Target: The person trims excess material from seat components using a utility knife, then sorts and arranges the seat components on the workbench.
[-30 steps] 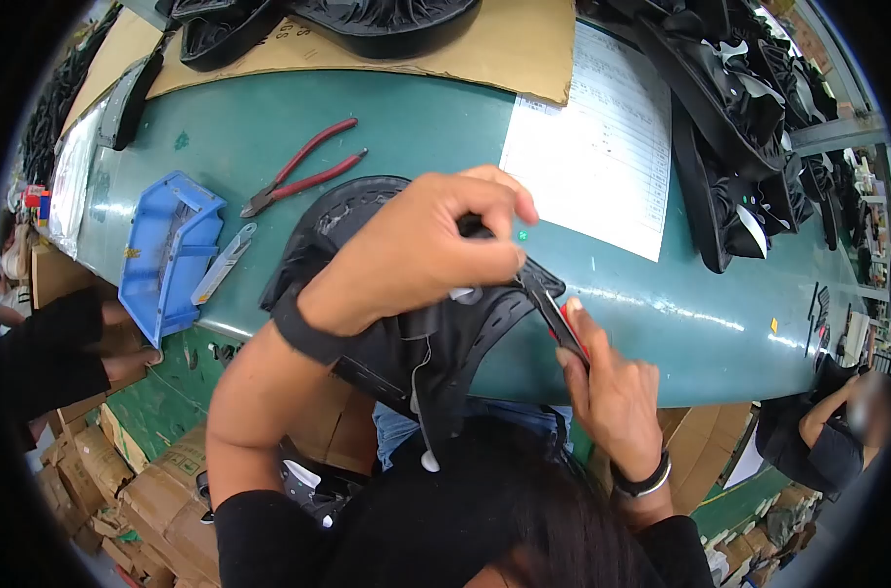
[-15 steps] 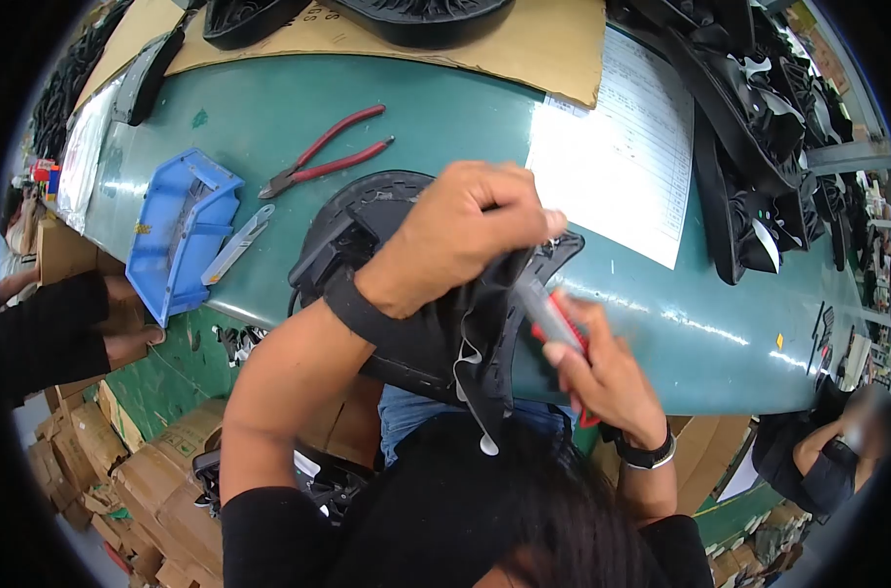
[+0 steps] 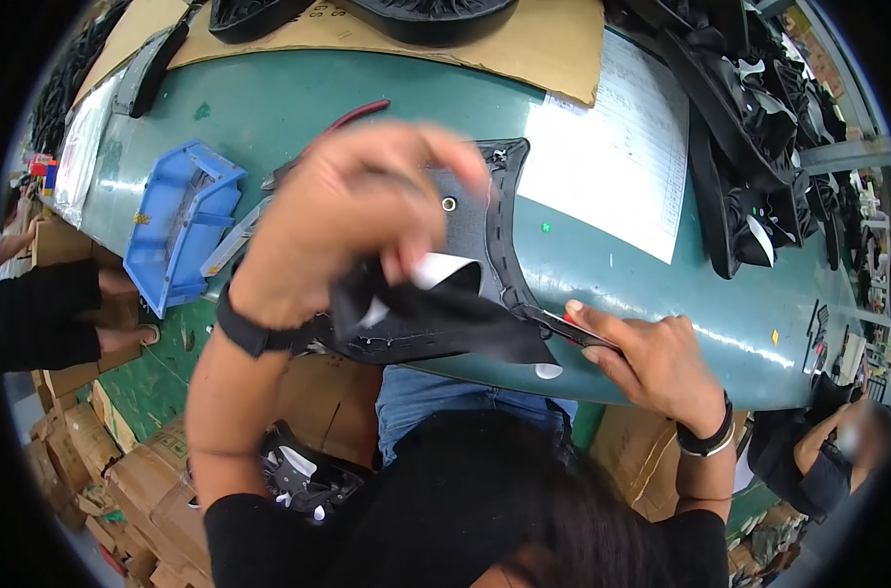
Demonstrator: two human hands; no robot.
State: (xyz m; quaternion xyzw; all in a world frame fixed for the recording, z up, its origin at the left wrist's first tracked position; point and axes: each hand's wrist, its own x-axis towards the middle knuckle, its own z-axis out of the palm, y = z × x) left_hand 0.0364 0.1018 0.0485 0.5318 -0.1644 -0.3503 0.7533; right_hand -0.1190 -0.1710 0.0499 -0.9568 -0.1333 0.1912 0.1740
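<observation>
In front of me on the green bench lies a black padded panel (image 3: 504, 230) with slots along its rim and a brass eyelet. A loose flap of black fabric (image 3: 484, 318) with a white underside rises along its near side, partly blurred. My left hand (image 3: 352, 220) is over the panel's left part, just above the flap; motion smears its fingers, so its grip is unclear. My right hand (image 3: 651, 358) closes around a slim red-and-dark tool (image 3: 563, 325), which looks like a utility knife. The tool's tip meets the panel's right edge near the flap.
Red-handled pliers (image 3: 357, 115) lie partly behind my left hand. A blue bin (image 3: 186, 225) and a grey cutter (image 3: 232, 240) are at left. A printed sheet (image 3: 612, 147) lies at right, beside piled black parts (image 3: 734, 157). Cardboard (image 3: 406, 49) runs along the back.
My left hand has moved left and back from the panel's right corner, uncovering the eyelet. The flap now lies lower. My right hand has moved right, and the tool now points left.
</observation>
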